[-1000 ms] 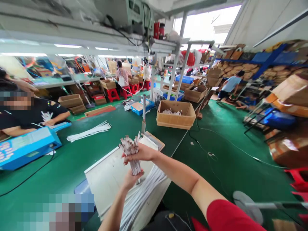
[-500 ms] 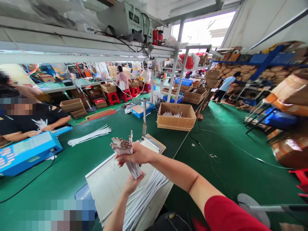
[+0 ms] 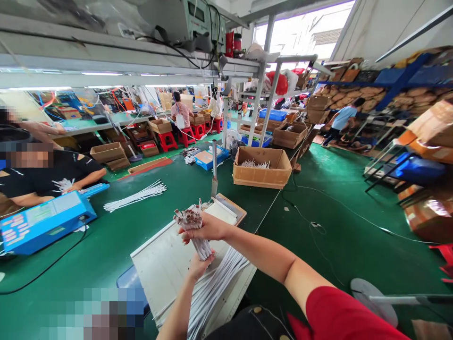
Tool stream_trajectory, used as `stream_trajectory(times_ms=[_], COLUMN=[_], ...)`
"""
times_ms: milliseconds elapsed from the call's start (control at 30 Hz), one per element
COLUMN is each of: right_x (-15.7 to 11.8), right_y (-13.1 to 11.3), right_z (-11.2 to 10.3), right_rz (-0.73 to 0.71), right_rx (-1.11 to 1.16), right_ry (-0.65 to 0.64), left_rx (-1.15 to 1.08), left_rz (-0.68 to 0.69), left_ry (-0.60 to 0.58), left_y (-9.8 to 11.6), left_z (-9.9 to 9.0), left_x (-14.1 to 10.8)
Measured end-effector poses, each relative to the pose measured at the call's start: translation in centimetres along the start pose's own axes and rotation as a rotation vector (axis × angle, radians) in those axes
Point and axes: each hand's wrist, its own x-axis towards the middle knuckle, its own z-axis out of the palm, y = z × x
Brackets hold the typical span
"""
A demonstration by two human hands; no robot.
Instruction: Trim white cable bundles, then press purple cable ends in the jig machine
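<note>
My right hand (image 3: 207, 227) is wrapped round the upper part of a bundle of thin white strips (image 3: 201, 248), whose brownish tips fan out above my fingers. Lower down, my left hand (image 3: 200, 265) is closed round the bottom of the same bundle. Both hands hold it tilted over a white guillotine paper cutter (image 3: 159, 264), with its blade arm (image 3: 214, 170) raised at the far end. More long white strips (image 3: 215, 288) lie across the near right side of the cutter board, partly behind my left forearm.
Beyond the cutter, a cardboard box (image 3: 262, 177) contains short white pieces. Another pile of strips (image 3: 136, 196) lies on the green tabletop. At left, a co-worker (image 3: 53, 174) handles strips behind a blue machine (image 3: 49, 222). A shelf (image 3: 141, 71) crosses overhead; cables (image 3: 314, 224) trail at right.
The view has shifted slightly, so the surroundings sit a little differently. Both hands keep their hold on the bundle, which stands slightly lower and further right in the picture.
</note>
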Motion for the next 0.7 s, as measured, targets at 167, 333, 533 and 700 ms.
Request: stream_trajectory(times_ms=[167, 333, 533, 700], right_x=[-0.4, -0.6, -0.7, -1.9], right_y=[0.7, 0.7, 1.4, -0.8], right_z=[-0.4, -0.3, -0.6, -0.7], right_rz=[0.015, 0.016, 0.043, -0.095], right_rx=[-0.087, -0.024, -0.099, -0.132], right_ry=[0.038, -0.009, 0.017, 0.077], left_rx=[0.016, 0.042, 0.115, 0.198], left_rz=[0.012, 0.057, 0.063, 0.1], left_ry=[0.006, -0.018, -0.04, 0.018], left_y=[0.1, 0.2, -0.5, -1.6], left_z=[-0.2, -0.6, -1.1, -1.8], left_x=[-0.1, 0.0, 0.4, 0.4])
